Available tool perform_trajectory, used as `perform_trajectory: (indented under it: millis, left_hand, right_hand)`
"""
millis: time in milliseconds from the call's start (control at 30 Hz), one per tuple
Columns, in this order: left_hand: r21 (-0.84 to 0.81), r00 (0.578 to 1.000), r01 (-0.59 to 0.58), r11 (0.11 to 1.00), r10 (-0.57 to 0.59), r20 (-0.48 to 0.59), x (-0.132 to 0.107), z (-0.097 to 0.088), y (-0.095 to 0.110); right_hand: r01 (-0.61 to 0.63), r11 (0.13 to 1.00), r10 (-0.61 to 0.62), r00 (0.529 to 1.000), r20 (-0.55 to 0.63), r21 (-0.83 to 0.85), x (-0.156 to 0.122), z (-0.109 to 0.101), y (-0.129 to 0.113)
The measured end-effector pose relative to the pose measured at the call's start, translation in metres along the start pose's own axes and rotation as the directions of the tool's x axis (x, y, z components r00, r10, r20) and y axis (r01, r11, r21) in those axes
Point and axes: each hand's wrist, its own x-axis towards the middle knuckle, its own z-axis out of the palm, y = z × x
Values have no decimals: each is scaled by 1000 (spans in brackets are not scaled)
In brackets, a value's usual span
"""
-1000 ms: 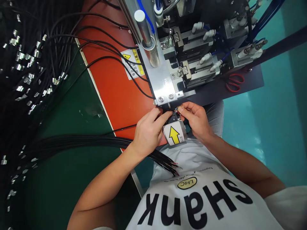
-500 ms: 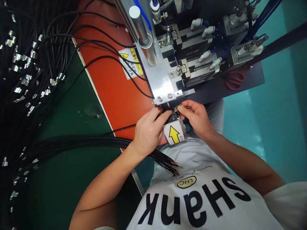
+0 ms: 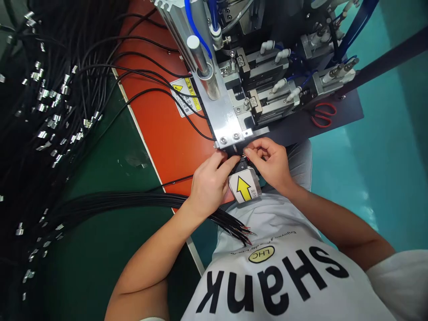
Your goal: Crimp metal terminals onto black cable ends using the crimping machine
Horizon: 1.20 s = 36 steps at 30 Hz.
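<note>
At the machine's front edge, my left hand [image 3: 209, 180] is closed, its thumb and index finger reaching to a small black fixture [image 3: 241, 166]. A single black cable [image 3: 174, 181] runs in under this hand from the left. Opposite it, my right hand [image 3: 270, 162] pinches at the fixture, with a bit of red wire showing by the fingertips; the rest is covered by the fingers. Just below the fixture is a metal cover [image 3: 244, 185] with a yellow arrow label. A bundle of black cables [image 3: 230, 223] with stripped ends passes under my left forearm.
The machine's metal plate [image 3: 224, 118] and cylinders stand right above my hands. Red-handled scissors [image 3: 323, 115] lie on its dark base. Many black cables with shiny metal ends [image 3: 55, 120] cover the left side of the green table [image 3: 110, 249]. A warning label [image 3: 185, 97] is on the orange base [image 3: 147, 116].
My right hand has shifted slightly left and its fingertips are now closer in over the fixture, hiding more of the red wire. My left hand stays at the fixture. The whole view has tilted slightly.
</note>
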Motion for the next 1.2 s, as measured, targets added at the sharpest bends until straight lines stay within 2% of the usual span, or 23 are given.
perform_trajectory:
  millis: [133, 267, 333, 400, 467, 533, 667, 767, 833, 900, 933, 1000, 1033, 1100, 1133, 1200]
  left_hand:
    - [12, 1000, -6, 1000, 6, 3, 0, 0, 0]
    - [9, 1000, -14, 1000, 14, -5, 0, 0, 0]
    - [-2, 1000, -10, 1000, 10, 3, 0, 0, 0]
    - [-7, 1000, -6, 1000, 6, 10, 0, 0, 0]
    - [-4, 1000, -4, 1000, 4, 10, 0, -1, 0]
    - [-2, 1000, 0, 1000, 0, 12, 0, -1, 1]
    - [-13, 1000, 12, 1000, -11, 29, 2, -3, 3]
    - [-6, 1000, 7, 1000, -7, 27, 2, -3, 3]
    - [-2, 1000, 9, 1000, -9, 18, 2, -2, 3]
    - [-8, 1000, 13, 1000, -13, 16, 2, -3, 3]
    - [-13, 1000, 13, 1000, -13, 17, 2, -3, 3]
    - [-21, 1000, 11, 1000, -10, 19, 2, -3, 3]
    - [-23, 1000, 9, 1000, -8, 18, 2, -3, 4]
    - [-24, 1000, 6, 1000, -6, 14, 2, -3, 4]
    - [-23, 1000, 7, 1000, -7, 13, 2, -3, 4]
    - [-19, 1000, 11, 1000, -11, 15, 2, -3, 3]
  right_hand:
    - [112, 985, -118, 992, -38, -133, -4, 2, -4]
    - [119, 977, -130, 990, -50, -174, -7, 2, -3]
    - [57, 991, -64, 996, -57, -122, -7, 3, 0]
    - [-84, 996, 84, 996, -9, 37, -5, 4, 4]
    - [-261, 940, 240, 964, 115, 221, -1, 3, 8]
    - [-369, 875, 321, 926, 198, 312, 0, 0, 12]
    - [-389, 863, 356, 921, 158, 322, -8, -6, 15]
    - [-398, 870, 345, 913, 215, 291, -17, -7, 12]
    - [-316, 932, 288, 943, 167, 179, -20, -8, 5]
    - [-126, 990, 130, 989, 65, -65, -21, -10, -3]
    - [-9, 977, 18, 999, 41, -215, -20, -11, -7]
    - [194, 866, -177, 981, 79, -461, -18, -15, -14]
    - [259, 808, -234, 965, 115, -529, -16, -16, -16]
    - [302, 771, -262, 953, 153, -561, -12, -17, -13]
    - [283, 801, -243, 959, 145, -527, -10, -17, -10]
    - [183, 915, -150, 982, 117, -361, -5, -14, 1]
